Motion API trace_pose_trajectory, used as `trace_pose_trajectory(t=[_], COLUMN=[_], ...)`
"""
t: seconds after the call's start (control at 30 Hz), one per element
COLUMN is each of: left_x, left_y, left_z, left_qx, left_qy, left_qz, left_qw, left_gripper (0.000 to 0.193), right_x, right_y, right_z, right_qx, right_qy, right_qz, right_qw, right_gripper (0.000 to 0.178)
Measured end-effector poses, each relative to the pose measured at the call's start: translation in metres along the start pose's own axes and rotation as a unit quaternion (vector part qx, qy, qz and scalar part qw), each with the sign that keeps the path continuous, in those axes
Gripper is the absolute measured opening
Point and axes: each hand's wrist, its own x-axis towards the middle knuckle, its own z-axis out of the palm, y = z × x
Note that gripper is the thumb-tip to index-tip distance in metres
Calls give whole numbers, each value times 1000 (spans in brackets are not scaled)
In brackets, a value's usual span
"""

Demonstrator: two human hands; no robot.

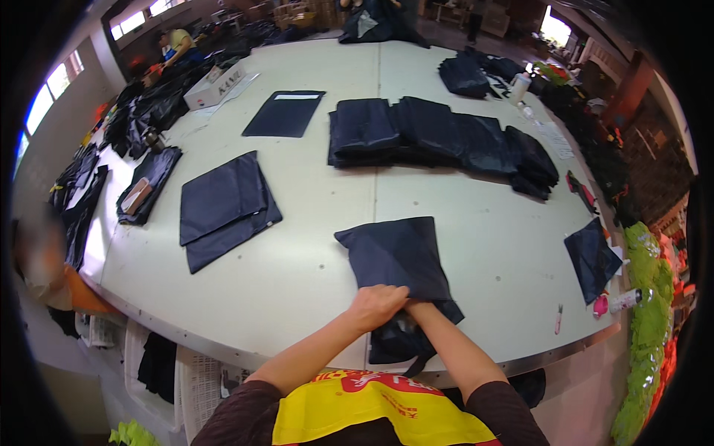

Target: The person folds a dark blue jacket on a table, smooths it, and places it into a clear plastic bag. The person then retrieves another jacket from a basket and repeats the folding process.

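A dark navy fabric bag (394, 253) lies in front of me near the table's front edge. My left hand (379, 305) is closed on its near edge, knuckles up. My right forearm (446, 338) reaches to the same edge, and the right hand is hidden, in or under the fabric; its fingers do not show. Below my wrists more dark material (398, 343) with a shiny part and a strap hangs toward the table's edge. Left of the bag lie two flat, overlapping dark fabric pieces (227, 201).
Beyond the bag stretches a row of stacked dark bags (424, 134). Another flat dark piece (282, 115) lies farther left. At right are a folded dark piece (591, 260), small snips (558, 320) and a white bottle (520, 88). A white box (214, 85) stands at far left.
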Motion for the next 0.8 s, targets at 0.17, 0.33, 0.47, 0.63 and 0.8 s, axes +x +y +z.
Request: trace_pose_trajectory(t=[0.17, 0.33, 0.47, 0.63, 0.8], left_x=[-10, -6, -12, -17, -19], left_y=[-9, 2, 17, 15, 4], left_z=[24, 23, 19, 25, 35], left_qx=[-104, -210, -185, -176, -182], left_qy=[-48, -21, -33, -87, -176], left_qz=[51, -2, -55, -121, -120], left_qw=[992, 977, 981, 973, 960], left_gripper=[14, 11, 19, 31, 30], right_x=[-1, -3, -8, 10, 21], right_y=[-5, -2, 5, 15, 16], right_z=[4, 0, -7, -11, -19], right_qx=[-34, -40, -36, -17, -9], right_qy=[99, 123, 135, 145, 155], right_qz=[25, 46, 65, 58, 68], right_qw=[994, 991, 988, 988, 986], right_gripper=[33, 33, 33, 33, 33])
